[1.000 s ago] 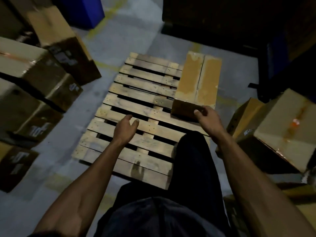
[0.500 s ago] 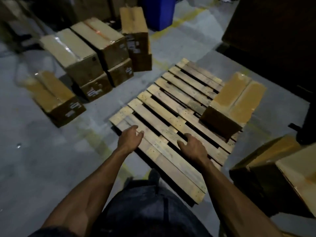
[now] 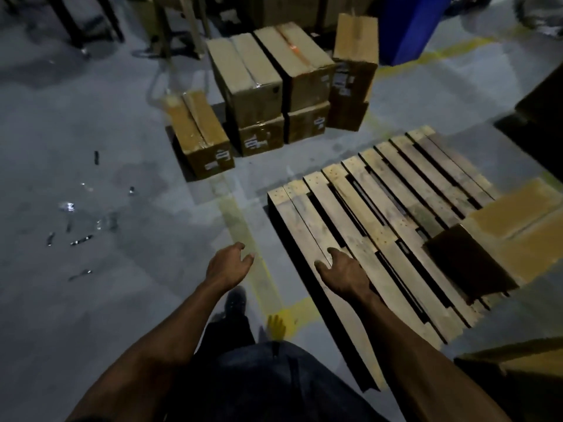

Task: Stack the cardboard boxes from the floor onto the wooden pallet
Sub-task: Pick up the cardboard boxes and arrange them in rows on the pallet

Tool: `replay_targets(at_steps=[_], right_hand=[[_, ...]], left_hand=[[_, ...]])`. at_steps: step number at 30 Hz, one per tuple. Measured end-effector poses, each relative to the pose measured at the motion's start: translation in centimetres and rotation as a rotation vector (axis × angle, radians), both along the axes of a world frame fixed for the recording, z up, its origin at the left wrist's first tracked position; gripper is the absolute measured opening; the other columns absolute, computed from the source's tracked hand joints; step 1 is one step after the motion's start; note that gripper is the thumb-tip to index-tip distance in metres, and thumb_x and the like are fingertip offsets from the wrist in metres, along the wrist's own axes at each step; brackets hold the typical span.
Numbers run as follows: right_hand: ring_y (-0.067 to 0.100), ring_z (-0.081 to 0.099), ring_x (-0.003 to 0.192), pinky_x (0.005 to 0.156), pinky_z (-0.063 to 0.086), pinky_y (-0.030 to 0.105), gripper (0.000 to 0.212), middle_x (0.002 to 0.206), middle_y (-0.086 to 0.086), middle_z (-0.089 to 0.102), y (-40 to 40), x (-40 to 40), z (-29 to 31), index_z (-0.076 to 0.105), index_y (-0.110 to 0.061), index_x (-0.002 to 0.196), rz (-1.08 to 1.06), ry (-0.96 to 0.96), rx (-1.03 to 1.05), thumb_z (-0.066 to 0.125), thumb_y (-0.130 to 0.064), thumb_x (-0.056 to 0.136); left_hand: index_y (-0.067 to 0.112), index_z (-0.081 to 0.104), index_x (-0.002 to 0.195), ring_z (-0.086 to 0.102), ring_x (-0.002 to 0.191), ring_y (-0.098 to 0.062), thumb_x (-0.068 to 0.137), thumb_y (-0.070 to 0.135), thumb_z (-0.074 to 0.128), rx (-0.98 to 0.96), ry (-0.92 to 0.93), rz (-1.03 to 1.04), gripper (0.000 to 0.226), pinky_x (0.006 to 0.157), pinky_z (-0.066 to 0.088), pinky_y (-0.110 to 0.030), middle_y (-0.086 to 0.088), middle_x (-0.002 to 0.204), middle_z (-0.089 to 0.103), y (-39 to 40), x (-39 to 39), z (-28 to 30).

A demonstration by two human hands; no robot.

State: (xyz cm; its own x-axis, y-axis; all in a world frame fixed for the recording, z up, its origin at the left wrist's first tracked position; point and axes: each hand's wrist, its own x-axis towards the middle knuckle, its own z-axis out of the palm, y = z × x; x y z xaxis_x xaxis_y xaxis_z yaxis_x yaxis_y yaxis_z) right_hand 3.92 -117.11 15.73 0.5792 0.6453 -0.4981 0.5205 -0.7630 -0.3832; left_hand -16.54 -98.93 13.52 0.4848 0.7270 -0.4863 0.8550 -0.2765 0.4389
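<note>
Our arms and clothes

We see our forearms bare, dark trousers (image 3: 274, 382) below, and one dark shoe (image 3: 235, 303) on the floor.

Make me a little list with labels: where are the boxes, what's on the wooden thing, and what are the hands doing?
pallet: wooden pallet lying flat on the grey floor
on the pallet: one cardboard box, at its right side
boxes on the floor: a cluster beyond the pallet; one single box at its left, stacked boxes beside it
left hand: left hand empty, fingers loose, above the floor
right hand: right hand empty, fingers loose, over the pallet's near corner
other: blue bin at the top
</note>
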Motion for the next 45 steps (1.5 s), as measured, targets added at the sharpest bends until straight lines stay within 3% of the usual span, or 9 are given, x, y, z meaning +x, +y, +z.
replay_targets(at_steps=[4,10,18,26,33,39,42,45], right_hand=[[0.032,0.048,0.136,0.107,0.042,0.043,0.068,0.15,0.01,0.049,7.5,-0.3,-0.9,0.04,-0.015,0.151,0.071,-0.041,-0.057,0.047,-0.057,0.098],[0.032,0.047,0.136,0.107,0.042,0.042,0.066,0.152,0.01,0.048,19.9,-0.8,-0.7,0.039,-0.015,0.152,0.006,-0.01,-0.085,0.046,-0.054,0.099],[0.034,0.046,0.137,0.11,0.04,0.044,0.068,0.152,0.012,0.047,32.8,1.8,0.8,0.04,-0.014,0.151,-0.127,0.046,-0.002,0.046,-0.056,0.098],[0.036,0.048,0.135,0.109,0.04,0.045,0.069,0.149,0.015,0.049,47.2,11.9,-2.0,0.039,-0.016,0.15,-0.166,0.151,0.003,0.049,-0.057,0.096],[0.036,0.045,0.137,0.112,0.039,0.047,0.068,0.152,0.013,0.047,60.7,21.4,0.2,0.038,-0.017,0.151,-0.139,0.147,0.036,0.05,-0.056,0.097],[0.036,0.047,0.134,0.109,0.041,0.046,0.062,0.147,0.014,0.051,70.2,28.3,2.2,0.045,-0.017,0.147,-0.164,0.143,0.094,0.05,-0.054,0.097],[0.037,0.048,0.133,0.108,0.042,0.045,0.064,0.146,0.015,0.051,75.2,31.6,2.0,0.045,-0.015,0.146,-0.21,0.161,0.096,0.05,-0.055,0.097],[0.036,0.051,0.13,0.106,0.044,0.046,0.075,0.138,0.016,0.059,80.0,34.5,1.7,0.05,-0.014,0.141,-0.251,0.197,0.133,0.05,-0.066,0.088]], left_hand=[[0.011,0.045,0.148,0.05,0.134,-0.032,0.102,0.046,0.048,-0.03,-0.011,0.062,0.057,0.108,0.044,-0.041,-0.011,0.15,0.05,6.5,-1.8,-1.5],[0.011,0.046,0.147,0.052,0.132,-0.031,0.101,0.046,0.049,-0.046,0.006,0.044,0.057,0.106,0.044,-0.038,-0.011,0.147,0.053,19.0,-2.4,-1.3],[0.012,0.047,0.146,0.05,0.134,-0.033,0.102,0.045,0.047,-0.031,-0.001,0.039,0.055,0.108,0.043,-0.038,-0.011,0.148,0.051,34.1,2.6,1.0],[0.016,0.049,0.146,0.051,0.132,-0.033,0.101,0.047,0.048,-0.081,-0.017,0.106,0.055,0.105,0.044,-0.038,-0.01,0.147,0.053,46.8,12.6,0.0],[0.013,0.062,0.124,0.06,0.106,-0.032,0.101,0.04,0.05,-0.096,-0.088,0.218,0.037,0.079,0.043,-0.032,-0.011,0.121,0.066,56.5,21.3,2.2],[0.01,0.063,0.115,0.061,0.102,-0.032,0.102,0.038,0.049,-0.15,-0.175,0.379,0.035,0.086,0.047,-0.037,-0.013,0.114,0.066,65.5,27.4,2.9],[0.009,0.063,0.121,0.058,0.109,-0.033,0.103,0.041,0.047,-0.188,-0.218,0.434,0.039,0.091,0.045,-0.037,-0.01,0.116,0.063,70.7,30.7,2.1],[0.018,0.061,0.096,0.055,0.099,-0.028,0.105,0.041,0.045,-0.242,-0.254,0.487,0.029,0.085,0.04,-0.034,-0.002,0.095,0.056,75.9,33.7,0.8]])
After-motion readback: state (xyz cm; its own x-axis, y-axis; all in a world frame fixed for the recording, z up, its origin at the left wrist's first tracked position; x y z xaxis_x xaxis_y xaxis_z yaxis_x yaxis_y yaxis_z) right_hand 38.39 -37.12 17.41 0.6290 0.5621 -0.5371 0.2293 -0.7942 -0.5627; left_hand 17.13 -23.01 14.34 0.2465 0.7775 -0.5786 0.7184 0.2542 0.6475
